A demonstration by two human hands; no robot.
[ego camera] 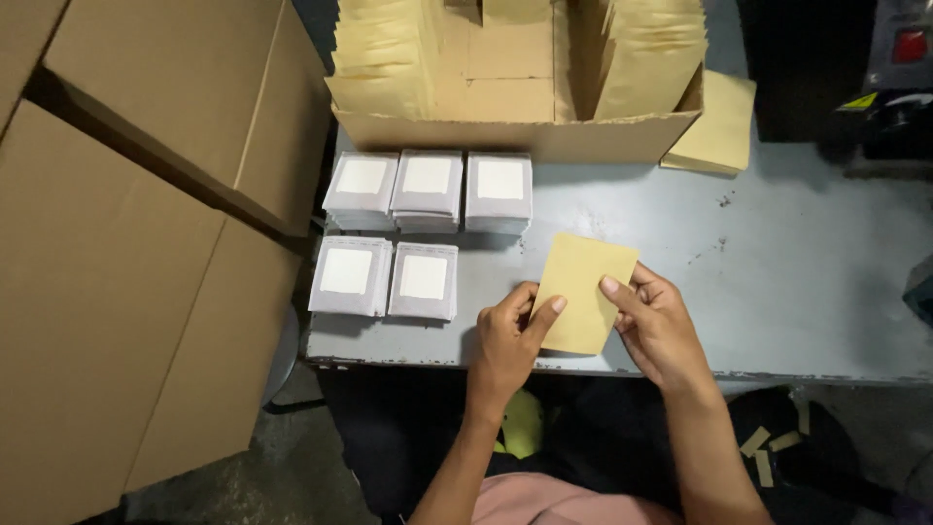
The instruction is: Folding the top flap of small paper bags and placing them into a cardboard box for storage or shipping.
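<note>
Head view: kraft paper pouch (581,292) pinched betw. left hand (507,340) and right hand (656,326), both clamped on its lower sides, just above worktop (797,262) front edge. Risk, as judged: light fingertip grip, so could slip off front edge to floor, or crease under thumbs. Cardboard box (525,136) at back edge: packed w/ upright kraft pouches, gap mid-right. Five stacks of grey-white sachets (426,190) near left edge, unboxed.

Carton of tan envelopes (515,97) cut off by top edge, machine (899,58) cropped at right, tan envelope (581,292) lower corners hidden behind fingers, large cardboard boxes (126,292) cut by left edge.
</note>
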